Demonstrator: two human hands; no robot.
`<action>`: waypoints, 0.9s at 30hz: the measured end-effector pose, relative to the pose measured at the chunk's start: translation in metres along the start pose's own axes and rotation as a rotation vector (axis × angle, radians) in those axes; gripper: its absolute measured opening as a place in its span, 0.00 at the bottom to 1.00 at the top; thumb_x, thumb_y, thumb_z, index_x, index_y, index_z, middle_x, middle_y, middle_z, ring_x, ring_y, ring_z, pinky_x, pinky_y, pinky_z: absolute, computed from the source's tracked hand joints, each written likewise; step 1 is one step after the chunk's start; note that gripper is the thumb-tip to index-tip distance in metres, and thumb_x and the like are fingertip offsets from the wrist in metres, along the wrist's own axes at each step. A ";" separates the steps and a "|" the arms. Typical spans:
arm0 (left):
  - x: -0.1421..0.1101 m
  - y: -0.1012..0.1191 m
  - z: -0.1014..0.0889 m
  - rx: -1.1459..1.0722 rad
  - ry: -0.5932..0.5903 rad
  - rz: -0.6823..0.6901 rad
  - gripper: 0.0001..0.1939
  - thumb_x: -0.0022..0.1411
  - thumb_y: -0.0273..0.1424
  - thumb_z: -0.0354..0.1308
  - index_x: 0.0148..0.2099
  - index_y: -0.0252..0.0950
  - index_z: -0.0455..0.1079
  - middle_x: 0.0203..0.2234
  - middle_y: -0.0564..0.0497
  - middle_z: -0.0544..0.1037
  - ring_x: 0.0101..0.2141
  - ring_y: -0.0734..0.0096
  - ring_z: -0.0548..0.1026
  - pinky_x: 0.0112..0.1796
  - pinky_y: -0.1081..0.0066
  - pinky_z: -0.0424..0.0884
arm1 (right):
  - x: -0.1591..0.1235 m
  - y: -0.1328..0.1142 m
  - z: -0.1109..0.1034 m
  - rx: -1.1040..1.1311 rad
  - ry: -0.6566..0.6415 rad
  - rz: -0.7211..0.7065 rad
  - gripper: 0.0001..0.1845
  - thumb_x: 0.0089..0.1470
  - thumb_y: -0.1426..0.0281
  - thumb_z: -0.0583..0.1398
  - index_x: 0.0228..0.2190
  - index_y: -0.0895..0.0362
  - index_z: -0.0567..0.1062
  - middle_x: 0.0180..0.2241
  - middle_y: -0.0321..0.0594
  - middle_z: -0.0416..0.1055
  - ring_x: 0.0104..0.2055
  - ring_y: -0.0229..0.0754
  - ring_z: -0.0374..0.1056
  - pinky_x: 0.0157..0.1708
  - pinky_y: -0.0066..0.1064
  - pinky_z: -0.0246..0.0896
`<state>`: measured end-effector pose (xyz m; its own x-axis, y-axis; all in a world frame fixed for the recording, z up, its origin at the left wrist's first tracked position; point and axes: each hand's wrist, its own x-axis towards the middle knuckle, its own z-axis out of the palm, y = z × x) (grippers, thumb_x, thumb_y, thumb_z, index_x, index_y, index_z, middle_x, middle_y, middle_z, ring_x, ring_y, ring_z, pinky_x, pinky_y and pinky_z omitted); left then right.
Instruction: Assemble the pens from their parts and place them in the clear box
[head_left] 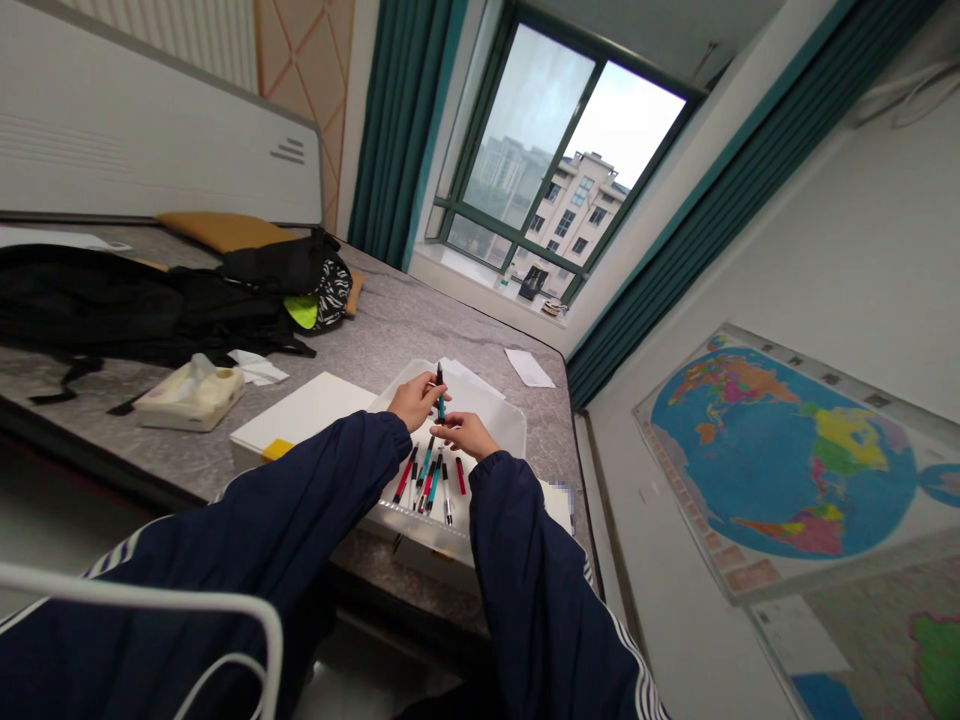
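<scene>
Over a white plastic tray (514,432), my left hand (417,400) pinches the upper part of a teal and black pen (441,405), which stands nearly upright. At the pen's lower end, the fingers of my right hand (466,434) close on it too. Several pens lie loose in the tray below my hands: red and black ones such as a red pen (406,474), teal ones, and a clear and black pen (447,495) near the front. A short red piece (460,476) lies apart on the right side of the tray.
A white box (307,410) with a yellow patch lies left of the tray, and a tissue pack (191,395) beyond it. A black backpack (150,305) covers the far left. Paper (530,368) lies behind the tray. A white cable or bar (150,592) crosses the lower left.
</scene>
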<state>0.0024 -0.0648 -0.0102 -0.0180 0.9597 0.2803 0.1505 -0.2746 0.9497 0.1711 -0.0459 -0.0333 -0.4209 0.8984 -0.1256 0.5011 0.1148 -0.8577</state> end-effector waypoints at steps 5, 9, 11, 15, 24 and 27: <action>-0.002 0.002 0.000 0.054 0.005 0.025 0.15 0.63 0.43 0.51 0.42 0.37 0.65 0.38 0.45 0.82 0.31 0.67 0.80 0.26 0.74 0.73 | 0.000 -0.001 0.000 -0.006 0.009 -0.038 0.16 0.49 0.60 0.66 0.26 0.61 0.74 0.21 0.35 0.70 0.23 0.33 0.67 0.23 0.23 0.60; -0.002 0.003 0.000 0.081 0.010 0.031 0.14 0.62 0.43 0.52 0.41 0.37 0.64 0.37 0.46 0.82 0.30 0.68 0.80 0.26 0.74 0.73 | 0.000 0.000 -0.002 -0.112 0.165 -0.058 0.18 0.40 0.61 0.71 0.25 0.60 0.73 0.21 0.32 0.69 0.22 0.32 0.64 0.23 0.23 0.59; -0.002 0.002 0.000 0.101 0.022 0.041 0.13 0.63 0.42 0.52 0.40 0.37 0.64 0.35 0.47 0.82 0.30 0.68 0.80 0.26 0.74 0.73 | -0.001 0.000 -0.002 -0.099 0.123 -0.047 0.18 0.41 0.61 0.71 0.29 0.60 0.75 0.26 0.33 0.72 0.23 0.32 0.65 0.22 0.22 0.60; -0.001 -0.002 -0.001 0.142 0.015 0.059 0.13 0.63 0.42 0.51 0.41 0.37 0.64 0.34 0.48 0.81 0.29 0.69 0.79 0.26 0.75 0.72 | -0.002 -0.002 0.000 -0.070 -0.024 0.001 0.10 0.52 0.66 0.66 0.33 0.61 0.78 0.28 0.37 0.73 0.25 0.32 0.68 0.21 0.20 0.61; -0.001 -0.003 -0.002 0.210 0.031 0.088 0.12 0.63 0.41 0.50 0.42 0.38 0.65 0.33 0.50 0.81 0.29 0.69 0.79 0.32 0.72 0.74 | -0.004 -0.009 0.000 0.018 -0.088 0.025 0.08 0.56 0.70 0.62 0.35 0.60 0.80 0.31 0.40 0.76 0.25 0.32 0.69 0.23 0.21 0.64; -0.001 -0.004 -0.003 0.241 0.036 0.095 0.12 0.63 0.41 0.49 0.42 0.39 0.64 0.32 0.51 0.81 0.29 0.70 0.78 0.32 0.72 0.74 | -0.004 -0.008 -0.001 -0.010 -0.042 -0.013 0.09 0.54 0.67 0.64 0.32 0.61 0.79 0.28 0.39 0.74 0.25 0.32 0.68 0.23 0.20 0.62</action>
<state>-0.0007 -0.0653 -0.0136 -0.0269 0.9266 0.3751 0.3840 -0.3369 0.8597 0.1697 -0.0502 -0.0259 -0.4585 0.8783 -0.1353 0.5026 0.1308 -0.8545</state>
